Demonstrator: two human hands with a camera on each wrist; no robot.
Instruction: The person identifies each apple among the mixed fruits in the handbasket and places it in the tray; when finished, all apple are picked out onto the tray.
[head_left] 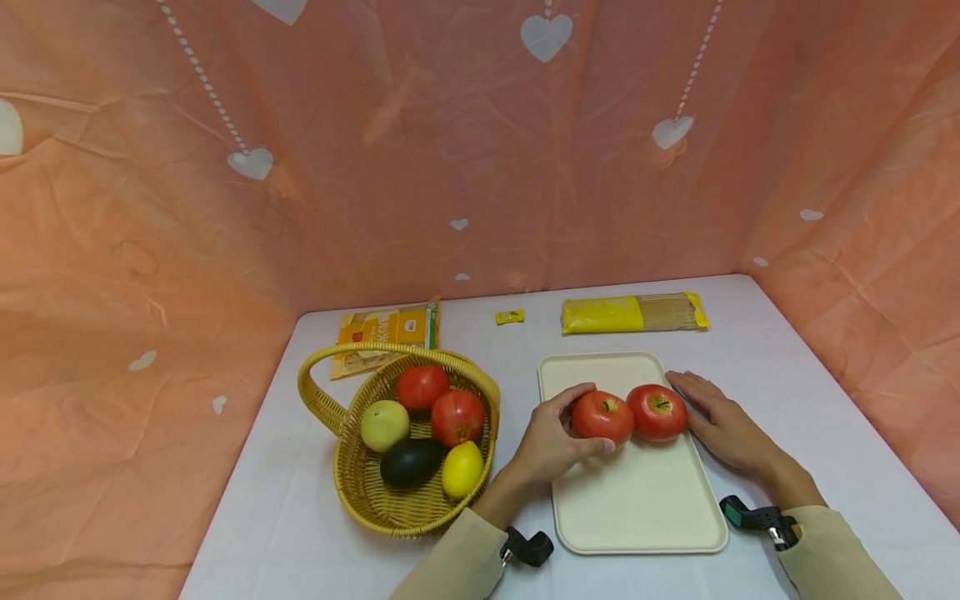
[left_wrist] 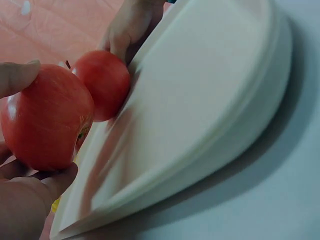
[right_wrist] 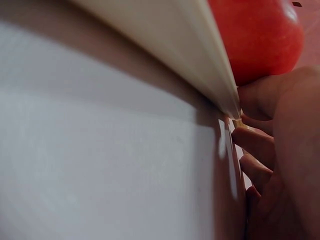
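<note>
My left hand [head_left: 551, 442] grips a red apple [head_left: 602, 417] over the cream tray [head_left: 637, 517], thumb on the near side and fingers round the far side. Close against it is a second red apple [head_left: 657, 412] by the tray's right rim. My right hand [head_left: 731, 429] lies at that rim with its fingers extended. In the right wrist view, the thumb [right_wrist: 257, 100] is at the second apple and the tray edge; the other fingers are outside the tray. The left wrist view shows the held apple [left_wrist: 47, 120] between thumb and fingers, apparently raised off the tray.
Left of the tray stands a wicker basket [head_left: 352, 492] with two red fruits, a pale green one [head_left: 385, 426], a dark green one [head_left: 411, 463] and a lemon [head_left: 462, 470]. Behind are an orange food packet [head_left: 390, 327], a small yellow packet [head_left: 510, 317] and packaged noodles [head_left: 633, 313].
</note>
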